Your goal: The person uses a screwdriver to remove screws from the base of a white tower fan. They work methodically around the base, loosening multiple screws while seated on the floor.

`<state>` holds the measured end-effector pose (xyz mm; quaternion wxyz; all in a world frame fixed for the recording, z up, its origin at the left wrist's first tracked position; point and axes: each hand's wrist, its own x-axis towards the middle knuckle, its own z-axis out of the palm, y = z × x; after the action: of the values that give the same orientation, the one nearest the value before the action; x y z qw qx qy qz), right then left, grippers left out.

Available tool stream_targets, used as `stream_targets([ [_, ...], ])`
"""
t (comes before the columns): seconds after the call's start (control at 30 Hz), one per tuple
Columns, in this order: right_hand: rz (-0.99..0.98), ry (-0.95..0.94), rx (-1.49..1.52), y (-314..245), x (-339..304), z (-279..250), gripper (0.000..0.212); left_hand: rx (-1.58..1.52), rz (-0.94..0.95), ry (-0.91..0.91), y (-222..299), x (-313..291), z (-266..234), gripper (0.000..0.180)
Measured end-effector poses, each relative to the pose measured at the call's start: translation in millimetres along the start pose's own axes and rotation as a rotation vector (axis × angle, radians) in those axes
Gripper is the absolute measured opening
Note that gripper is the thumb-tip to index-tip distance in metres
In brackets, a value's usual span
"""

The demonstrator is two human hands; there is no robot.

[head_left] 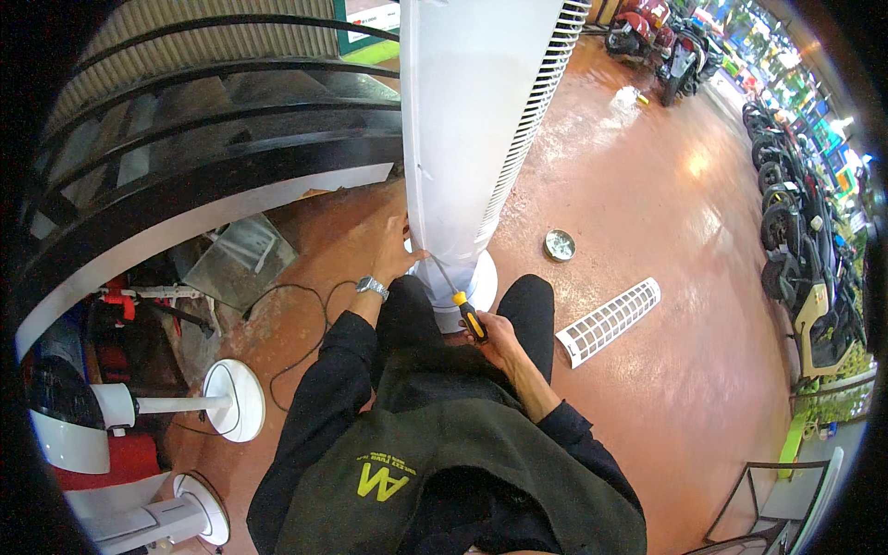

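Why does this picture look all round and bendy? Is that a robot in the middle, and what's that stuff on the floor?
There's no robot here, just a person using two bare hands. The picture comes from a camera worn on their head, looking down. Its very wide lens makes straight edges bend.

The big thing in the middle is a tall white tower with slots along one side. The left hand, with a watch on its wrist, is at the tower's lower part. The right hand holds a yellow-and-black screwdriver, pointing toward that same part.

On the reddish floor, to the right, are a small round dish and a white grid panel.
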<state>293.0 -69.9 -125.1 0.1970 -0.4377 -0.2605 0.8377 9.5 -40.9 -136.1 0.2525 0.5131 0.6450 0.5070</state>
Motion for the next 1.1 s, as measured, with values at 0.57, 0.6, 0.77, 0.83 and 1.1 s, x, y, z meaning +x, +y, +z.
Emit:
stream_targets([
  [0.57, 0.111, -0.031, 0.075, 2, -26, 2, 0.032, 0.048, 0.022, 0.033, 9, -6, -2, 0.114],
  [0.6, 0.038, -0.026, 0.045, 6, -21, -3, 0.03, 0.052, 0.029, 0.03, 9, -5, -2, 0.114],
  [0.77, -0.371, 0.104, -0.281, 20, -20, 12, 0.026, 0.021, 0.009, -0.018, -8, -1, 1, 0.116],
  [0.83, -0.537, 0.136, -0.4, 30, -11, 5, 0.025, 0.032, 0.026, -0.033, -9, 0, 0, 0.116],
  [1.1, -0.009, -0.036, 0.052, 4, -9, 2, 0.031, 0.009, 0.066, -0.004, -18, 1, 2, 0.12],
])
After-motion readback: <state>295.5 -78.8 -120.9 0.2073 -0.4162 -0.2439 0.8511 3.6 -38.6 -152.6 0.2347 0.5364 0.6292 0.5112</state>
